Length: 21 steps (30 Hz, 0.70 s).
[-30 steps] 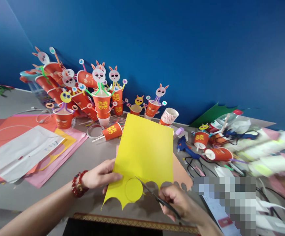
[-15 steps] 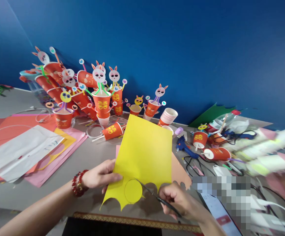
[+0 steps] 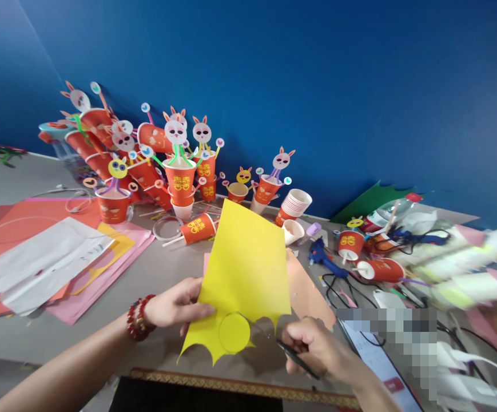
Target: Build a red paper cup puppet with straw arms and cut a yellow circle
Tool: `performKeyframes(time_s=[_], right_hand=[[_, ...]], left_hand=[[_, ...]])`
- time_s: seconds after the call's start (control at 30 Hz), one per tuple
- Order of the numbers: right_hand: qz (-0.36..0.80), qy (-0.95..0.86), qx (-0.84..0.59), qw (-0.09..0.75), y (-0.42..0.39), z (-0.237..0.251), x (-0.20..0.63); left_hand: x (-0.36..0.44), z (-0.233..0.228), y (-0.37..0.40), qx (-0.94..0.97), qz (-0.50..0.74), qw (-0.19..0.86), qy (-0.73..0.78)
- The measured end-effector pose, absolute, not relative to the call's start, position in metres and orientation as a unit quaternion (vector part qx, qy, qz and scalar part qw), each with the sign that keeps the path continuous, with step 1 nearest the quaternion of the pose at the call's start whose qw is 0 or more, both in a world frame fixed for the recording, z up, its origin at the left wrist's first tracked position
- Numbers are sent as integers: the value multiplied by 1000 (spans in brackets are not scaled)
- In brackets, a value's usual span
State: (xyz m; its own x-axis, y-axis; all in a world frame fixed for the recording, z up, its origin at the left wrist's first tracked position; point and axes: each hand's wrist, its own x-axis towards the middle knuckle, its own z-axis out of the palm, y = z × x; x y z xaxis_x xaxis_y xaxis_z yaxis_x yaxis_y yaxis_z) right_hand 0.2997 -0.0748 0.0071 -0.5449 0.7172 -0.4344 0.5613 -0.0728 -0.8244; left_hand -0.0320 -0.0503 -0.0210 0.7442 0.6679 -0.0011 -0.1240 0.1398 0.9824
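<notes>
My left hand point(image 3: 185, 306) pinches the left edge of a yellow paper sheet point(image 3: 248, 263), thumb on top and fingers beneath. Scalloped cut-outs run along the sheet's lower edge. A drawn circle point(image 3: 234, 332) sits there, partly cut around and still joined to the sheet. Below and right of the sheet, my right hand point(image 3: 310, 346) is closed round dark scissors point(image 3: 296, 359). Their blades are blurred and stand apart from the circle. A peach paper sheet point(image 3: 306, 292) lies beneath the yellow one.
Red paper cups with rabbit faces point(image 3: 179, 177) crowd the back left. Coloured paper and a white sheet point(image 3: 55, 260) lie at left. A blue glue gun point(image 3: 327, 257), a tipped cup point(image 3: 380, 269), cables and a phone point(image 3: 377, 360) are at right. Another person's blurred arm shows far right.
The scissors have drawn back right, out of the cut beside the circle. The yellow sheet's right side has swung or bent leftward, uncovering more peach paper. My left hand keeps its grip.
</notes>
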Motion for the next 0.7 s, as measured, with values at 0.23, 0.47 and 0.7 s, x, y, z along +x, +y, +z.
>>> performKeyframes(time_s=[0.23, 0.47, 0.7], right_hand=[[542, -666, -509, 57, -81, 1, 303], [674, -536, -500, 94, -91, -3, 287], [740, -493, -453, 71, -105, -14, 296]], left_hand=[[-32, -22, -50, 592, 280, 722, 224], [-31, -26, -51, 557, 304, 740, 224], [-30, -26, -51, 528, 322, 748, 242]])
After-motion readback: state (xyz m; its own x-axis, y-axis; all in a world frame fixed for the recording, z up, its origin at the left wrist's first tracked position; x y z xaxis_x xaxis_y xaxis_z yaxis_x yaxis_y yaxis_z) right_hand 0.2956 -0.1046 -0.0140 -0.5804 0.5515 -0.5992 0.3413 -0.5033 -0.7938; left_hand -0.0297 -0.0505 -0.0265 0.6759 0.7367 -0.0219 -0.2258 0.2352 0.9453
